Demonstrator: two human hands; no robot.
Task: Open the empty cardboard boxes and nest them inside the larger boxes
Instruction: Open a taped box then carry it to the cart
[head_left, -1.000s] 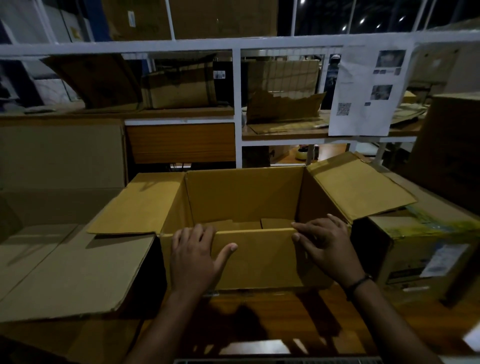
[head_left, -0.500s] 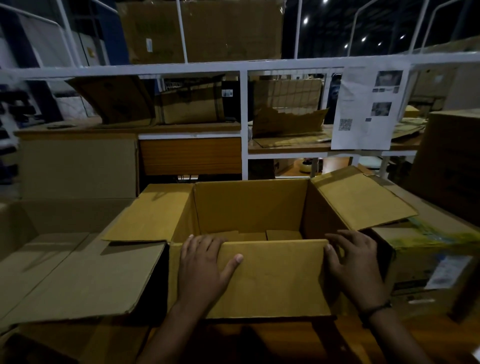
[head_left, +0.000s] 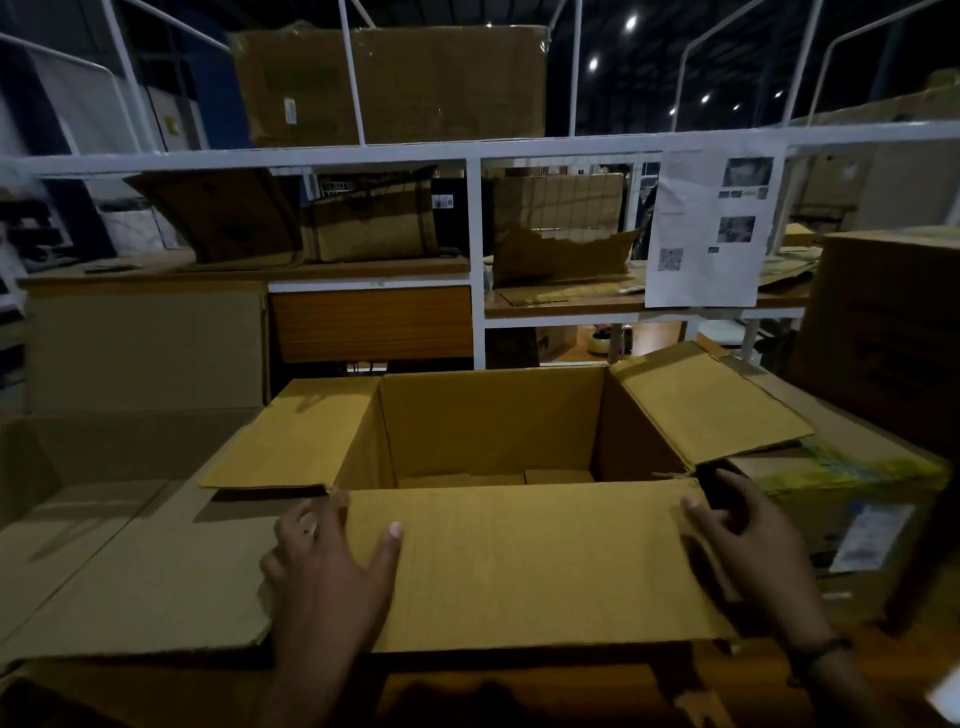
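head view: the left hand (head_left: 332, 577) held the left end of the open cardboard box (head_left: 493, 415), its thumb lying flat on the face of the near panel (head_left: 535, 566) and its fingers curled round that panel's left edge. the right hand (head_left: 753, 551) gripped the right end of the same panel, thumb on the top corner and fingers wrapped behind the edge, a dark band (head_left: 821, 649) on its wrist. the two hands were well apart, one at each end of the panel. the box sat straight ahead of the person on a wooden worktop (head_left: 597, 691), its mouth facing up, the left flap (head_left: 296, 431) spread out level and the right flap (head_left: 706, 405) tilted up and outward. inside, only the folded bottom flaps showed. just to its left lay a larger opened carton (head_left: 104, 519) with its flaps splayed; to its right stood a taped box with a white label (head_left: 857, 525), partly under the right flap. behind rose a white metal rack (head_left: 467, 153) with a printed sheet (head_left: 711, 228) hung on it, torn cardboard (head_left: 561, 260) on its wooden shelf and a big carton (head_left: 389, 83) on top. the room was dim, with small ceiling lights (head_left: 630, 22) far off.
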